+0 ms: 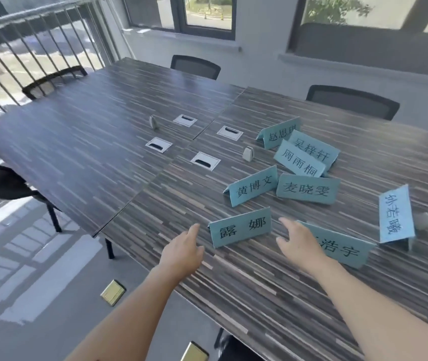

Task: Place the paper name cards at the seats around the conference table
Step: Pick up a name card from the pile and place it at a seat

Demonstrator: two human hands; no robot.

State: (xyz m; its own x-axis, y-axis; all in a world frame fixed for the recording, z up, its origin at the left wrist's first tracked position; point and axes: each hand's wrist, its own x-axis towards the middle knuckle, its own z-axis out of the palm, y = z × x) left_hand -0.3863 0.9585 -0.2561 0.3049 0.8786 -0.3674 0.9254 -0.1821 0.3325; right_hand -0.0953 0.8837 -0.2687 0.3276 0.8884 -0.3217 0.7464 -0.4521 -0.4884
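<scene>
Seen from above: a dark striped conference table [82, 142] with eight light blue folded paper name cards clustered at its right half, none yet at a seat. Nearest, close to the table's front edge, the tent card reading 露娜 [240, 227], standing upright. Left hand [184, 250] just left of that card, right hand [297, 242] just right of it, both open with fingers spread, holding nothing, not touching the paper. Likely featherweight, thin, easily creased or tipped; best pinched gently at the folded top ridge or both short ends. Black mesh chairs [351, 101] along the table's far side.
</scene>
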